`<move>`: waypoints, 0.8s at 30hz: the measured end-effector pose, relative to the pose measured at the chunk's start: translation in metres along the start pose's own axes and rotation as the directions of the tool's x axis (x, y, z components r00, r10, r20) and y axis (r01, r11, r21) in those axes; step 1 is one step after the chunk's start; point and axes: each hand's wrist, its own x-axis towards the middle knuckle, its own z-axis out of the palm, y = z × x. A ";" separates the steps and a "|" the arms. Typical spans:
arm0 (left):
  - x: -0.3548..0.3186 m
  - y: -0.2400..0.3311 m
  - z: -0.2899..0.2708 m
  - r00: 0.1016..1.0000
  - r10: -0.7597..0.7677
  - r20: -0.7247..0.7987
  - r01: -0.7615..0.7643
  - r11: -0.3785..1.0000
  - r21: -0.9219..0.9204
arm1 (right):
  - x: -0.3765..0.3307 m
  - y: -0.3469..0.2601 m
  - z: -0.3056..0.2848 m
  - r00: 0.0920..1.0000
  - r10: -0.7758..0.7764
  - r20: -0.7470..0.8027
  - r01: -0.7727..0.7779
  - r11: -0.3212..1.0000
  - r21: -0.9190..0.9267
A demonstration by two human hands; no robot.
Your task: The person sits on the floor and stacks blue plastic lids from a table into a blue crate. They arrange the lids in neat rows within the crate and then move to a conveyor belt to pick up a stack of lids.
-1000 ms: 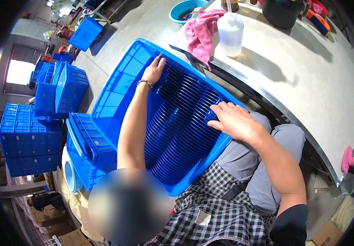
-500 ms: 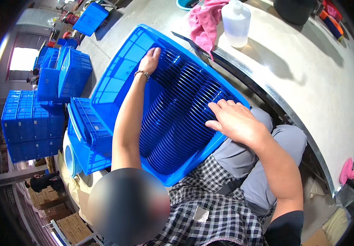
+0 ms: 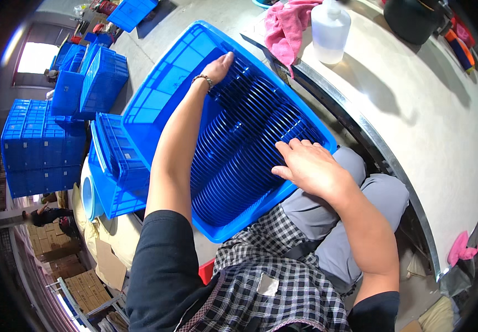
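Note:
A large blue plastic crate [image 3: 158, 102] stands tilted in front of me, by my knees. Close-packed rows of thin, dark blue, glossy round discs [image 3: 230, 166] fill much of it, standing on edge. My left hand [image 3: 218, 67] reaches into the far end, against the end of a row. Its visible fingers stretch out, while the others are partly hidden. Over the right-hand row is my right hand [image 3: 308, 164], fingers spread and tips at the disc edges. Neither hand visibly lifts a disc.
A pale table [image 3: 405, 138] with a metal edge runs along the right, bearing a translucent bottle [image 3: 330, 36], a pink cloth [image 3: 288, 30] and a black container [image 3: 413, 19]. Stacked blue crates [image 3: 42, 146] stand at left. Another person [image 3: 53, 216] is far off at left.
The view has shifted, so the crate sits slightly higher and my left sleeve shows more. Both hands keep nearly the same places at the discs.

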 end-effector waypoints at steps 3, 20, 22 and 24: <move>-0.004 0.031 0.005 0.999 -0.045 0.025 0.045 0.999 -0.006 | -0.002 0.007 -0.005 0.999 0.050 -0.007 -0.050 0.999 0.010; -0.148 -0.001 0.007 0.817 0.175 -0.550 -0.235 0.971 -0.040 | -0.007 0.004 -0.003 0.999 0.009 -0.032 -0.009 1.000 -0.005; -0.148 -0.005 0.004 0.784 0.310 -0.537 -0.348 0.937 0.033 | -0.006 0.005 -0.003 0.999 0.025 -0.031 -0.025 1.000 0.003; -0.146 -0.008 0.000 0.782 0.394 -0.483 -0.402 0.911 0.094 | -0.005 0.006 -0.003 0.999 0.046 -0.020 -0.046 0.999 0.003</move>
